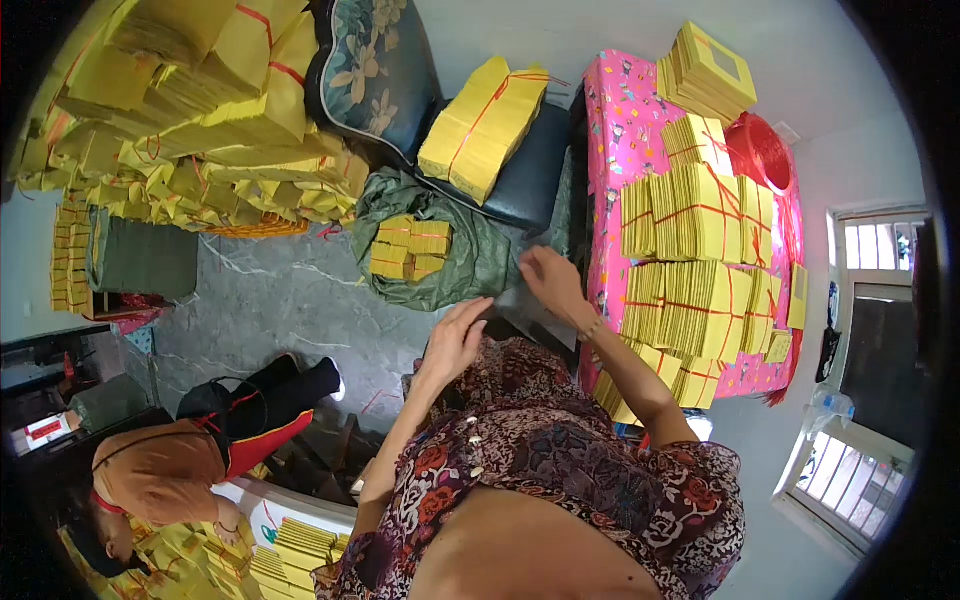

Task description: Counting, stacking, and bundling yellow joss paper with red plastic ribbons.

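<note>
A green woven sack (485,262) stands on the floor in front of me with its mouth spread wide. Inside it sit several small yellow paper bundles (430,238) tied with red string. My left hand (455,340) is at the sack's near edge, fingers stretched out with nothing seen in them. To the right, my right hand (553,285) is beside the sack's right edge with its fingers curled in. Whether those fingers pinch the sack's edge is too small to make out.
A dark chair (540,165) beyond the sack bears a large tied yellow paper stack (485,130). At right, a pink-covered table (610,120) holds yellow bundles and a red basket (758,152). Yellow paper piles (200,120) fill the far left. Another person (165,470) bends at lower left.
</note>
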A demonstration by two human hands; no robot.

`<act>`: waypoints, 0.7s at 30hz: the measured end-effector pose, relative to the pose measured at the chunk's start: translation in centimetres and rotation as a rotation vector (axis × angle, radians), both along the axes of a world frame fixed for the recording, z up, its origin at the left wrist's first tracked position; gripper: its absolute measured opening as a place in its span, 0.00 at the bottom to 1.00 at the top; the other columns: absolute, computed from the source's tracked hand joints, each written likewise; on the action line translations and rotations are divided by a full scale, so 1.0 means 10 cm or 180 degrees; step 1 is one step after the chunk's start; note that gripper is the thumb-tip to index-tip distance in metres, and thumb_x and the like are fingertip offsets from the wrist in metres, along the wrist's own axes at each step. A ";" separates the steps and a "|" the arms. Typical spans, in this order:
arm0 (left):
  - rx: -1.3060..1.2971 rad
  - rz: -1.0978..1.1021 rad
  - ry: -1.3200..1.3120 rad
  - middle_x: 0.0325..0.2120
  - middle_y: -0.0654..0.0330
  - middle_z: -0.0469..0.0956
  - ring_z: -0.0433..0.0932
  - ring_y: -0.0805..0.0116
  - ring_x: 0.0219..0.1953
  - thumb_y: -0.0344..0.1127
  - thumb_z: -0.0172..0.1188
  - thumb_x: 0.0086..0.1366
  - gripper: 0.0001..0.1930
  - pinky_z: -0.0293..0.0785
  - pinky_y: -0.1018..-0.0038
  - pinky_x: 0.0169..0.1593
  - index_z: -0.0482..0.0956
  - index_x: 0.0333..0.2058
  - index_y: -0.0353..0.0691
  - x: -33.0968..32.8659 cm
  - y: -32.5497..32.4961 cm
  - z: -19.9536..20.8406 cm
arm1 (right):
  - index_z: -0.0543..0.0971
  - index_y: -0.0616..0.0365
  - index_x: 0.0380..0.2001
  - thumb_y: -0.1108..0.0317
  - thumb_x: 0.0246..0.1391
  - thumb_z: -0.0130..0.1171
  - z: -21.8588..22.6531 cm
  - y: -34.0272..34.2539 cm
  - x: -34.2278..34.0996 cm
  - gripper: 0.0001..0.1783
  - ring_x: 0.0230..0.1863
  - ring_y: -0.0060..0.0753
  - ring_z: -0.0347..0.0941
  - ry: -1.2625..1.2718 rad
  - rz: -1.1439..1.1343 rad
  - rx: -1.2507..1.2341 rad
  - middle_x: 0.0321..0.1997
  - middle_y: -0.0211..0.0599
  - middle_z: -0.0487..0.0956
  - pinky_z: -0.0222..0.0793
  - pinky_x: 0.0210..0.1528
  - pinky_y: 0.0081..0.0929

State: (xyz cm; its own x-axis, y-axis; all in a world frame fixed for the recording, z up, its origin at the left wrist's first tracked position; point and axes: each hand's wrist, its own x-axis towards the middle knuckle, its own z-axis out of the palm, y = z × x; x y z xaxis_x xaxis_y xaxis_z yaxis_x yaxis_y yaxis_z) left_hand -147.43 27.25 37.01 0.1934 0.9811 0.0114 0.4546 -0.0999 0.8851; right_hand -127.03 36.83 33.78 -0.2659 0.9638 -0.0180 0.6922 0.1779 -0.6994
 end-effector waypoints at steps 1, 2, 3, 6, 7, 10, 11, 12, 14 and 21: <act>-0.0040 0.0040 -0.0023 0.46 0.49 0.74 0.72 0.48 0.48 0.26 0.52 0.60 0.17 0.69 0.64 0.51 0.72 0.49 0.37 -0.10 0.13 0.02 | 0.75 0.57 0.31 0.67 0.50 0.56 -0.06 0.22 -0.13 0.06 0.30 0.45 0.74 0.0202 -0.0021 0.0076 0.30 0.41 0.76 0.69 0.32 0.37; -0.0081 0.0095 -0.0042 0.46 0.49 0.74 0.72 0.48 0.48 0.26 0.52 0.60 0.17 0.69 0.64 0.50 0.72 0.49 0.37 -0.19 0.25 0.04 | 0.75 0.57 0.31 0.67 0.50 0.56 -0.10 0.44 -0.27 0.06 0.30 0.45 0.74 0.0211 -0.0027 0.0066 0.30 0.41 0.76 0.69 0.32 0.37; -0.0070 0.0134 -0.0033 0.44 0.49 0.75 0.74 0.49 0.46 0.26 0.52 0.60 0.16 0.69 0.65 0.50 0.73 0.49 0.38 -0.28 0.37 0.06 | 0.75 0.56 0.32 0.66 0.50 0.55 -0.14 0.66 -0.39 0.07 0.30 0.45 0.75 0.0264 -0.0007 -0.0047 0.30 0.40 0.77 0.70 0.32 0.37; -0.0222 0.0178 -0.0054 0.41 0.49 0.75 0.75 0.48 0.42 0.26 0.52 0.61 0.16 0.71 0.65 0.47 0.73 0.49 0.38 -0.44 0.73 0.09 | 0.76 0.56 0.32 0.65 0.51 0.55 -0.40 1.30 -0.58 0.08 0.30 0.45 0.75 0.0319 -0.0088 -0.0161 0.28 0.40 0.78 0.70 0.32 0.36; -0.0225 0.0143 -0.0053 0.41 0.49 0.75 0.75 0.48 0.42 0.26 0.52 0.61 0.16 0.71 0.65 0.47 0.73 0.49 0.38 -0.50 0.83 0.06 | 0.77 0.56 0.32 0.64 0.51 0.55 -0.54 1.50 -0.62 0.08 0.30 0.45 0.76 0.0330 -0.0152 -0.0165 0.27 0.40 0.78 0.71 0.32 0.36; -0.0463 0.0217 -0.0153 0.37 0.49 0.75 0.75 0.47 0.38 0.26 0.52 0.61 0.16 0.71 0.65 0.42 0.73 0.49 0.39 -0.70 1.10 -0.03 | 0.78 0.57 0.29 0.63 0.50 0.55 -0.90 2.14 -0.79 0.09 0.29 0.46 0.76 0.0290 -0.0162 0.0040 0.27 0.43 0.79 0.71 0.32 0.37; -0.0450 0.0203 -0.0168 0.36 0.49 0.75 0.75 0.47 0.38 0.26 0.52 0.61 0.16 0.71 0.65 0.41 0.73 0.49 0.39 -0.75 1.23 -0.04 | 0.79 0.59 0.26 0.62 0.49 0.54 -1.03 2.40 -0.85 0.11 0.29 0.49 0.77 0.0390 -0.0283 0.0066 0.26 0.47 0.79 0.72 0.32 0.39; -0.0437 0.0195 -0.0181 0.35 0.49 0.75 0.75 0.47 0.37 0.26 0.52 0.61 0.16 0.71 0.65 0.39 0.73 0.49 0.39 -0.79 1.35 -0.05 | 0.79 0.59 0.26 0.62 0.49 0.54 -1.15 2.62 -0.88 0.11 0.29 0.49 0.77 0.0384 -0.0291 0.0068 0.26 0.47 0.79 0.72 0.32 0.39; -0.0507 0.0225 -0.0145 0.35 0.49 0.75 0.75 0.47 0.37 0.26 0.52 0.61 0.16 0.71 0.65 0.40 0.73 0.49 0.39 -0.83 1.62 -0.03 | 0.79 0.61 0.26 0.61 0.49 0.53 -1.42 3.13 -0.93 0.14 0.30 0.51 0.77 0.0215 -0.0591 -0.0244 0.26 0.51 0.78 0.72 0.33 0.41; -0.0924 0.0543 -0.0188 0.39 0.50 0.76 0.76 0.49 0.41 0.26 0.52 0.62 0.15 0.72 0.67 0.43 0.73 0.48 0.40 -0.74 2.80 -0.27 | 0.76 0.62 0.14 0.63 0.47 0.50 -2.77 5.15 -0.93 0.16 0.17 0.46 0.73 -0.0031 -0.1187 -0.0295 0.15 0.51 0.73 0.68 0.21 0.37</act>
State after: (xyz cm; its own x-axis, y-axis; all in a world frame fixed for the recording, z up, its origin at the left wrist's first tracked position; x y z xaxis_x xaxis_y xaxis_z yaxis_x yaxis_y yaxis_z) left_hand -154.83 55.27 34.34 0.0335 0.9632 -0.2667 0.3903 0.2331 0.8907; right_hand -136.29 88.35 6.06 0.1033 0.9885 -0.1104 0.7042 -0.1511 -0.6938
